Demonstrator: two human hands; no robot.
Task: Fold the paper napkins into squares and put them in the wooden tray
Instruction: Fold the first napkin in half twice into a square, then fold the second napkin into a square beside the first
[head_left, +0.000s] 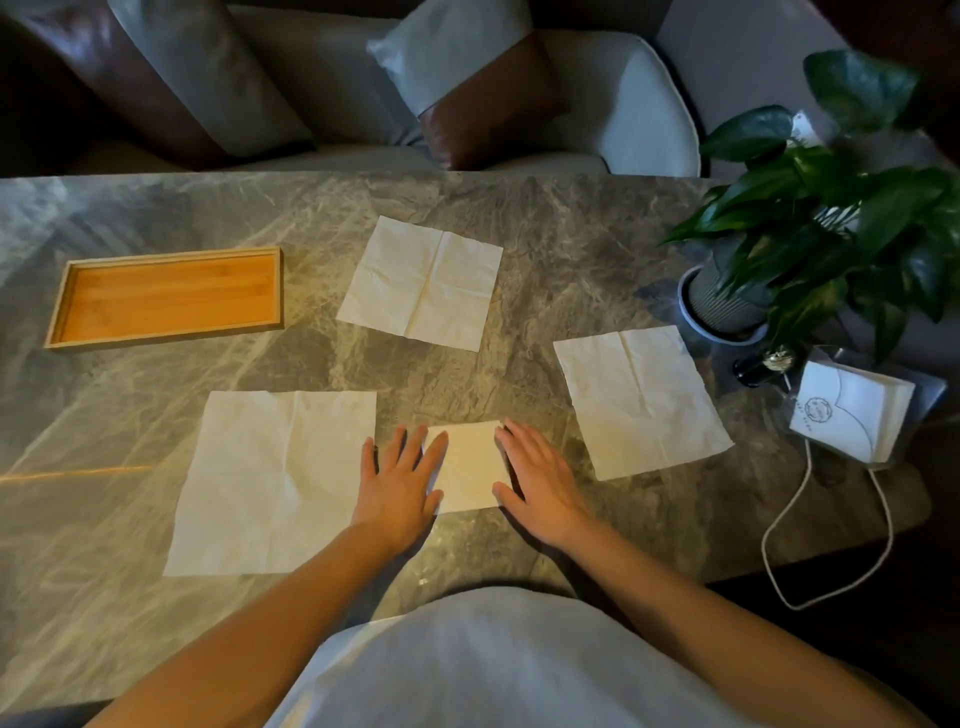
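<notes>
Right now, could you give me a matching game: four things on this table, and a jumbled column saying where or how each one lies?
Things:
1. wooden tray
2. folded napkin
3. potted plant
4. nearest unfolded napkin

Descriptions:
a. at the right edge of the table
b. between the left hand and right hand, both touching it
c. far left, nothing inside
d. spread flat, beside the left wrist

Pairs: 1-c, 2-b, 3-a, 4-d.

Folded napkin (470, 467): small white square, flat, nearest person. Left napkin (270, 483), right napkin (641, 400), far napkin (421, 283): unfolded, creased, flat. Tray (166, 296): wooden, oblong, shallow, far left, apart.
</notes>
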